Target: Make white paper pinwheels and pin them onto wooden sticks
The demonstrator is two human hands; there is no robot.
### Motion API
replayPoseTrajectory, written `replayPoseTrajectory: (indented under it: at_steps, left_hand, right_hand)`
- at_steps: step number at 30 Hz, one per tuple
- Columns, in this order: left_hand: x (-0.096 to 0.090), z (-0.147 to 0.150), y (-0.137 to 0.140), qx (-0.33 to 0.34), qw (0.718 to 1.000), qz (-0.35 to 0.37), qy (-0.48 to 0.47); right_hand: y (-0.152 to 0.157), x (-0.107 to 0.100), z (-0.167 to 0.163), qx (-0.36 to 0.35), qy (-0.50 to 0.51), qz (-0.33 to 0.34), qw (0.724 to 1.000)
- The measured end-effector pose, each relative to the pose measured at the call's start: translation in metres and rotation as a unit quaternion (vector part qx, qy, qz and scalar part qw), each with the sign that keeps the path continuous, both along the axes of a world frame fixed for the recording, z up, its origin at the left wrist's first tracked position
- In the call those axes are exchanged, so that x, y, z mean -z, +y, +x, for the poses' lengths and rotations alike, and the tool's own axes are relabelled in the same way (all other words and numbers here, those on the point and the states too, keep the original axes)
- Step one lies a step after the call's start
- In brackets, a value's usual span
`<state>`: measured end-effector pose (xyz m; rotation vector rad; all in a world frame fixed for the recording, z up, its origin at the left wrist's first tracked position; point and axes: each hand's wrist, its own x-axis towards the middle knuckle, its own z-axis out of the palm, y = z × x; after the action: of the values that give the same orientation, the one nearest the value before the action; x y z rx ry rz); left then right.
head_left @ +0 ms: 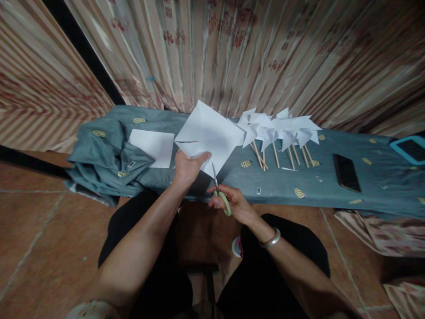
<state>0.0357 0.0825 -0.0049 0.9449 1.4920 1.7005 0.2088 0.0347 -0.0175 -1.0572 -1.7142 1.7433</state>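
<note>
Paper, one square sheet (pixel 221 128), is held raised over the near side of the cloth-covered surface (pixel 279 190), with one slit running inward from its left corner. The left hand (pixel 189 166) pinches it near its lower left edge, thumb on top and fingers beneath. One pair of scissors (pixel 226 204) with green handles is in the right hand (pixel 234 201), whose fingers are curled around the handles; the blades point away from the person and meet the sheet at its near corner. Both forearms reach forward and inward, and one bracelet (pixel 271 238) circles the right wrist.

One more sheet (pixel 156 148) lies flat to the left, a corner under a fold of the cloth. To the right, several white pinwheels (pixel 250 126) overlap in a row, too closely to count; at least seven sticks (pixel 276 155) show below them. Near these lies one thin paper scrap (pixel 288 169). Farther right are one dark phone (pixel 346 173) and one blue-edged device (pixel 410 148), cut off by the view.
</note>
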Motion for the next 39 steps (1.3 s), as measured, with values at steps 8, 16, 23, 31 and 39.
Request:
replayPoseTrajectory:
  at_steps: [8,16,23,31,39]
  left_hand:
    - [0.0000,0.0007,0.0003,-0.003,1.000,-0.004,-0.005]
    - [-0.0026,0.0007,-0.0002,-0.006,1.000,-0.002,-0.012]
    - [-0.0022,-0.0003,0.0001,-0.008,1.000,-0.001,-0.025]
    - [-0.0017,-0.0008,0.0007,-0.008,0.999,0.001,-0.035]
    - [-0.0022,-0.0014,0.0004,-0.017,0.998,-0.007,-0.060]
  right_hand:
    - [-0.0001,-0.0006,0.0003,0.004,0.007,-0.007,1.000]
    - [-0.0017,-0.0012,-0.0029,0.013,0.031,-0.032,0.999]
    - [-0.0031,0.0044,-0.0038,0.029,0.040,-0.058,0.997]
    - [-0.0049,0.0020,-0.0071,0.047,0.048,-0.084,0.994]
    - [-0.0049,0.0049,-0.0066,0.050,0.048,-0.080,0.994]
